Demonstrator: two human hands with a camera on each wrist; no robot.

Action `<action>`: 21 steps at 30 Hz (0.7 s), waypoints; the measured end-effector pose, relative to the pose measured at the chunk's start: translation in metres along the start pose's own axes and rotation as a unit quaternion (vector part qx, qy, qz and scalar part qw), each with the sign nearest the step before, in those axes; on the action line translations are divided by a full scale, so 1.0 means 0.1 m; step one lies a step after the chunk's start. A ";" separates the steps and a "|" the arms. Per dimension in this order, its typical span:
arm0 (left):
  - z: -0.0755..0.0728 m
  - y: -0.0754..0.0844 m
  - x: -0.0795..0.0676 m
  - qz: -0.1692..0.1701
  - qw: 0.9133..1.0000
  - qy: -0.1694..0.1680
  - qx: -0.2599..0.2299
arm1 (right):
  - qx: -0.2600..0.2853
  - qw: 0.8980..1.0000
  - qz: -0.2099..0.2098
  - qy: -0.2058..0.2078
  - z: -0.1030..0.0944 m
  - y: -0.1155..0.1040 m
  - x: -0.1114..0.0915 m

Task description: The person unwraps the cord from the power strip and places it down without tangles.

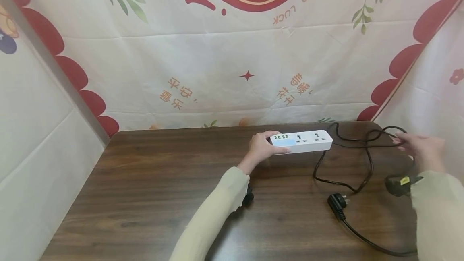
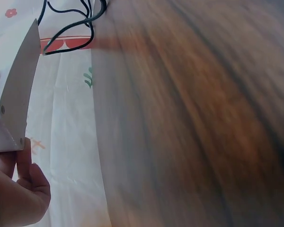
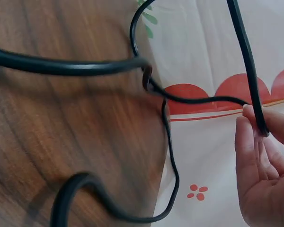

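Note:
In the head view my left hand grips a white power strip by its left end, thumb along the front side and fingers behind. Sockets and several USB ports face up on it. The left wrist view shows the strip held up off the table, its underside turned toward the camera. Over at the right, my right hand pinches a loop of the strip's black cord between thumb and fingertips. The right wrist view has this cord running down into the pinch. The cord's plug lies on the table, prongs pointing right.
A brown wood-grain table spreads under both hands. Printed white cloth hangs behind it and at the sides. A dark device with a yellow-green label is at the right wrist; a small black object shows by the left sleeve.

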State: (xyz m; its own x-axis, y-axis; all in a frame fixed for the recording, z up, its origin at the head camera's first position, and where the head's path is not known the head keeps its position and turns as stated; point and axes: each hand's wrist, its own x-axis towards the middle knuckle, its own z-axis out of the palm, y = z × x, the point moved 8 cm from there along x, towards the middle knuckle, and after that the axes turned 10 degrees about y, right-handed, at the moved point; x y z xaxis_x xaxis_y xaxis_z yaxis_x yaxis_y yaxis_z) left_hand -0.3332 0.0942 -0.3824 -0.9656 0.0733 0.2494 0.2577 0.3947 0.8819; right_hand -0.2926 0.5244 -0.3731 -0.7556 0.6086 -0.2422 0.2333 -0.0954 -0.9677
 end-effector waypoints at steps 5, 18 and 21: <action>0.07 0.06 -0.01 0.002 1.000 -0.001 -0.012 | 0.089 0.994 -0.001 0.067 -0.13 -0.14 -0.08; 0.07 0.13 -0.02 0.030 0.999 0.004 0.031 | -0.085 0.993 -0.079 0.001 -0.06 -0.18 -0.19; 0.05 0.13 -0.02 0.041 0.998 0.007 0.046 | -0.207 0.969 -0.130 0.023 0.01 -0.28 -0.22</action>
State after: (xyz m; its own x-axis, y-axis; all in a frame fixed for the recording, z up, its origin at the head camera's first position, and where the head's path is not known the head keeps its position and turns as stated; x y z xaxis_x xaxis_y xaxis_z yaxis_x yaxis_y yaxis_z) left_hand -0.3285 0.1038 -0.3733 -0.9410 0.0958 0.3246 0.3301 0.4712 0.8179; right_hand -0.2830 0.5129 -0.3405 -0.7958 0.6053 0.0191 0.2708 0.3839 -0.8828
